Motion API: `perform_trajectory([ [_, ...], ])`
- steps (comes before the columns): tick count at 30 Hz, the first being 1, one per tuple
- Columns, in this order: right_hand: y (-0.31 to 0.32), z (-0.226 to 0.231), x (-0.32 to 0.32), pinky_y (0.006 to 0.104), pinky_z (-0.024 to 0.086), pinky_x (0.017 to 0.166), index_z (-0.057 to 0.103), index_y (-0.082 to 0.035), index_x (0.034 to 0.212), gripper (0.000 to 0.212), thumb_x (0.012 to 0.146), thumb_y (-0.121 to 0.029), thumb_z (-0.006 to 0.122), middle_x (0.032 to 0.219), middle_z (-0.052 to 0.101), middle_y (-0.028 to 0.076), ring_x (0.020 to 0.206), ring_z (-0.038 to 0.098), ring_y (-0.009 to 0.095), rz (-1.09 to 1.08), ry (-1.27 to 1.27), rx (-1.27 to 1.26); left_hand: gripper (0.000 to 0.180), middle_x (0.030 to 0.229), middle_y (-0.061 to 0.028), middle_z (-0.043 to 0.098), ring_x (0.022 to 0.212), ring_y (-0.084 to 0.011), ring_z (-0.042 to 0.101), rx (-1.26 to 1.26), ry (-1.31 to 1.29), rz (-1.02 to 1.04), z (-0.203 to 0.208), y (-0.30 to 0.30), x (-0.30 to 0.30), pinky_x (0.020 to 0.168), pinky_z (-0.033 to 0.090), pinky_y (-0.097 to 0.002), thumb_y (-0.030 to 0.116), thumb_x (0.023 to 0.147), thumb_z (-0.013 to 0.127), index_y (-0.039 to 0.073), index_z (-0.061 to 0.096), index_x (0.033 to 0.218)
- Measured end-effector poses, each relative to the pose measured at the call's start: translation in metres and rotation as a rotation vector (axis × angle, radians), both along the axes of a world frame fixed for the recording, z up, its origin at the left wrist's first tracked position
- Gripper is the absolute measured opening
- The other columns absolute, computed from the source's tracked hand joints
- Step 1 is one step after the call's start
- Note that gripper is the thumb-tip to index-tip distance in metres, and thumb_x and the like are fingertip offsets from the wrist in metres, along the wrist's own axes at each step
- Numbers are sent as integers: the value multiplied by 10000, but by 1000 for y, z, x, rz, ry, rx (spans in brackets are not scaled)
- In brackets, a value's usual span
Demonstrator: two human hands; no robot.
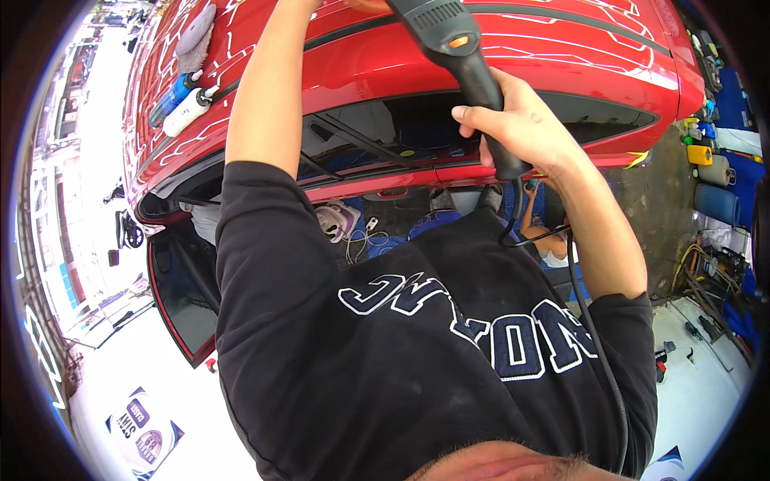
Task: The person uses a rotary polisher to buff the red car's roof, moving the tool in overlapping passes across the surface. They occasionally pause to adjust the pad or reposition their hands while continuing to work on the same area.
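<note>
My right hand is closed around the black rear handle of a corded car polisher, its thumb lying across the grip. An orange switch shows on the polisher's body; its front end runs out of the picture at the top. The black cord leaves the handle and passes over my shirt. My left arm reaches up over the car. Only a sliver of my left hand shows near the polisher, so its grip is hidden. Beneath both arms lies the glossy red car roof, full of light reflections.
A blue bottle and a white bottle lie on the car beside a grey-purple pad. The car door stands open at left. A person is low down behind my right arm. Containers line the right side.
</note>
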State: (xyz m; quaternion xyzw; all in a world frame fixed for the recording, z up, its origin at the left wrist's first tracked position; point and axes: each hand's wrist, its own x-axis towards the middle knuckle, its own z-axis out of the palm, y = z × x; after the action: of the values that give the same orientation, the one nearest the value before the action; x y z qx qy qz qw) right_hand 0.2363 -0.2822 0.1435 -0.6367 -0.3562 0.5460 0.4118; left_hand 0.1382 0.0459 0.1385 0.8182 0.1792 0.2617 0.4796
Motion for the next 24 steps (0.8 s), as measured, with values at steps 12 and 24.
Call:
perform_trajectory([
  [12, 42, 8, -40, 332, 525, 487, 526, 46, 1108, 339, 825, -73, 671, 726, 595, 77, 520, 642, 161, 182, -33, -18, 747, 1474, -154, 525, 1354, -278, 509, 242, 19, 116, -22, 65, -89, 1165, 389, -401, 382, 943, 736, 141, 440, 1585],
  [24, 121, 2, -93, 350, 541, 474, 594, 41, 724, 212, 806, -108, 720, 665, 630, 114, 522, 665, 190, 413, 109, 71, 733, 1595, -133, 447, 1405, -271, 484, -19, 5, 475, -11, 78, -210, 1150, 422, -428, 432, 964, 628, 149, 439, 1614],
])
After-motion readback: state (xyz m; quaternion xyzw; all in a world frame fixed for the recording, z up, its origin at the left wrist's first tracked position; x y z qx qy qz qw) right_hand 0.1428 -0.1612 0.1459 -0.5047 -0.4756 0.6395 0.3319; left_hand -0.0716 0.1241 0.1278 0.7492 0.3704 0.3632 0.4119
